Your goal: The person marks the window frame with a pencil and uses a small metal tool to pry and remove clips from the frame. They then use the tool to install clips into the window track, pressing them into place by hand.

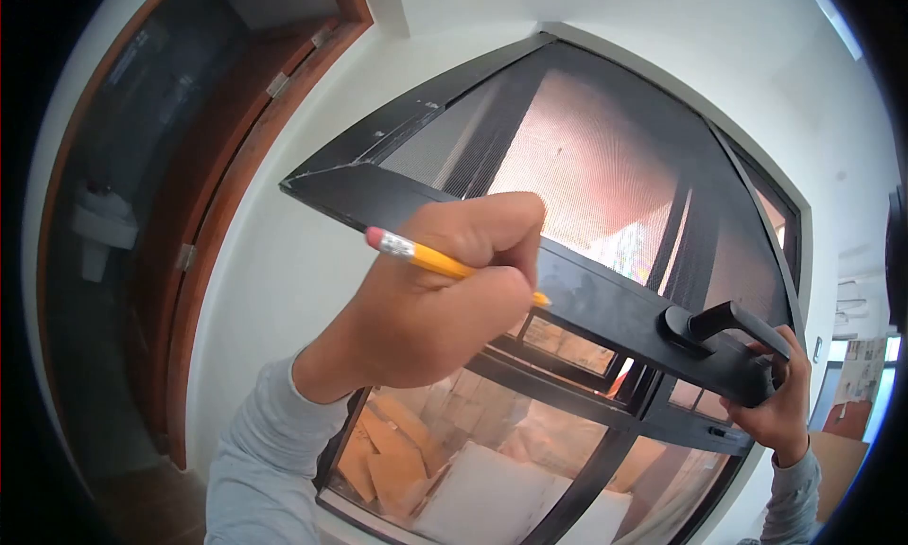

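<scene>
My left hand [435, 299] is closed round a yellow pencil [440, 261], its pink eraser pointing left and its tip just beyond my fingers, over the black window frame [605, 299]. Whether the tip touches the frame cannot be told. At the frame's right end, my right hand [780, 403] grips the rail's rounded corner beside the black handle [728, 323], with fingers at the handle's end and thumb below. Mesh screen [586, 157] fills the opened sash, which stands tilted across the view.
A fixed glass pane [511, 479] lies below, with boards and white slabs visible through it. At the left, a brown wooden door frame [213, 214] borders a doorway showing a white basin [104, 223]. A brown box [837, 469] stands at the lower right.
</scene>
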`<state>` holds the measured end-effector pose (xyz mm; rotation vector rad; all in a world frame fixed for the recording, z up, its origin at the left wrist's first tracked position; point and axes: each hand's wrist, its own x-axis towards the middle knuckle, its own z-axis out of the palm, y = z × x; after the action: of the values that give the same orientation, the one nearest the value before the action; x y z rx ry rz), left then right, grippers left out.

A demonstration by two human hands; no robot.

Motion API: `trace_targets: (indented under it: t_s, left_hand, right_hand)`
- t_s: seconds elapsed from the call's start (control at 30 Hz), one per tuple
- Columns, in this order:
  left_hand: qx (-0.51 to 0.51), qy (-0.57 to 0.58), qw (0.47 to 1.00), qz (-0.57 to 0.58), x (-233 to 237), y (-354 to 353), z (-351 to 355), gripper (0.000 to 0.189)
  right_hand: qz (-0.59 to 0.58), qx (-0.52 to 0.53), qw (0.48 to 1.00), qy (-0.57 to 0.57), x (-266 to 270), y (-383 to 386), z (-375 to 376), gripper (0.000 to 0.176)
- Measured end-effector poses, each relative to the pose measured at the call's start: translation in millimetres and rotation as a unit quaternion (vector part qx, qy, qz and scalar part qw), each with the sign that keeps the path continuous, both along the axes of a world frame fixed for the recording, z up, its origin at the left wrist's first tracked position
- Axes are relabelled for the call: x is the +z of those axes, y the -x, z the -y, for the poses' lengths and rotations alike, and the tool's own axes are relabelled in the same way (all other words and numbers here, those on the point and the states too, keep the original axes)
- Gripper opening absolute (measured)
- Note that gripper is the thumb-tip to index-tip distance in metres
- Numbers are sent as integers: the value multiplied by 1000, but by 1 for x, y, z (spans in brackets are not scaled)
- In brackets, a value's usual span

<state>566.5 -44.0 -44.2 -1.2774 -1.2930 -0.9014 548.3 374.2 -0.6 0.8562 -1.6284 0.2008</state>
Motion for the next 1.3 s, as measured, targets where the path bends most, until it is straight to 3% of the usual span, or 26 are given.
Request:
trace_targets:
  t_s: [0.33,0.63,0.93,1.03,1.13,1.2,1.23,1.3]
  left_hand:
    - [10,4,995,97,-24,34,7,6]
    - [49,-3,995,91,-27,42,5,9]
    - [29,-17,995,96,-26,44,4,9]
    - [53,-2,994,100,-28,49,8,9]
    - [-100,-53,987,112,-21,54,9,8]
    - [-130,-114,979,105,-30,55,0,10]
    - [-121,-138,979,90,-38,55,-7,13]
    - [-97,-168,979,60,-60,53,-29,18]
  right_hand:
    - [-65,-81,994,-37,-25,47,-7,68]
    - [-48,-94,993,-47,-27,57,-11,74]
    - [-39,-113,989,-87,-29,64,-21,93]
    - [-47,-72,996,0,-36,68,-7,71]
    - [-27,-89,996,-6,-24,66,-17,74]
    - [-8,-99,991,-94,-14,62,-23,75]
    - [16,-47,993,-109,-7,65,-27,75]
    - [163,41,983,-75,11,58,-22,75]
